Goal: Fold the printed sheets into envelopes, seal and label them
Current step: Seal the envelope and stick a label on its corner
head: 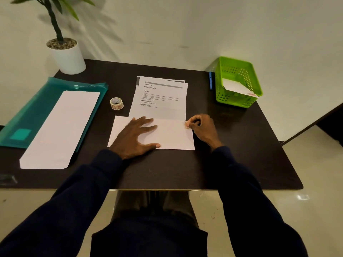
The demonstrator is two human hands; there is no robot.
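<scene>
While the left hand (137, 135) is pressing flat-fingered on the envelope (172, 138) near the worktop's (222, 164) front edge, the right hand (202, 127) is pinching a sticker (187, 125) at its corner and the far-right green basket (233, 101) is holding a second envelope (238, 88).

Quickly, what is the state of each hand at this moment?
Left hand: open, fingers spread flat on the envelope.
Right hand: closed, pinching a small sticker at the envelope's corner.
</scene>
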